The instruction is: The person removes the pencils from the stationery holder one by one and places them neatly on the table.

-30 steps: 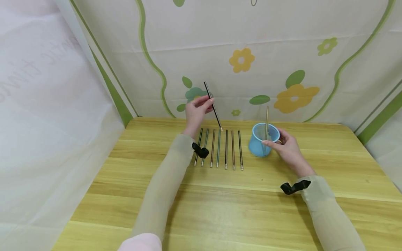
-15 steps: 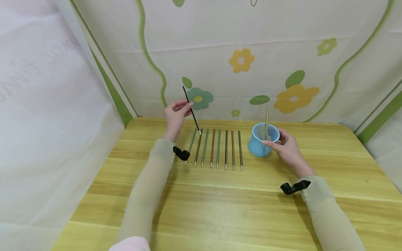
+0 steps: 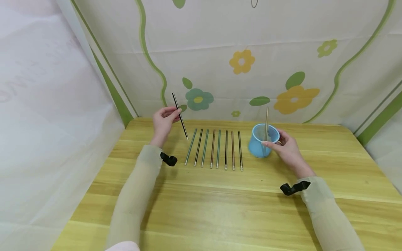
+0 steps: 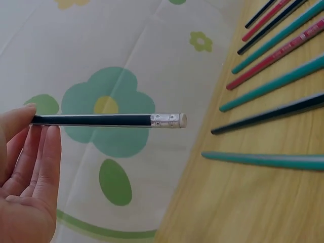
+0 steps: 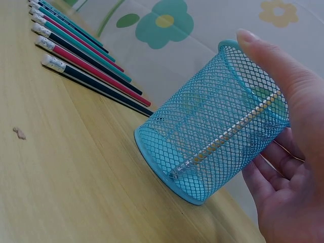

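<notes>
My left hand (image 3: 164, 123) pinches a black pencil (image 3: 180, 116) between thumb and fingers, its eraser end pointing down over the left end of a row of pencils. In the left wrist view the pencil's white eraser (image 4: 183, 120) and silver ferrule face away from the hand. My right hand (image 3: 289, 150) holds a blue mesh pencil cup (image 3: 258, 150) by its right side, thumb at the rim. One gold-yellow pencil (image 3: 267, 120) leans inside the cup, eraser end down. Nearest the held pencil lies a teal pencil (image 3: 191, 146), the leftmost of the row.
Several black, teal and red pencils, among them a red pencil (image 3: 213, 148), lie side by side with erasers toward the person. The wooden table (image 3: 220, 205) ends at the back against a white curtain (image 3: 207, 59) with printed flowers. A small dark speck (image 3: 262, 180) marks the tabletop.
My left hand has moved left and slightly lower with the black pencil, from above the row to its left end, uncovering the leftmost teal pencil. The right hand and cup have stayed put.
</notes>
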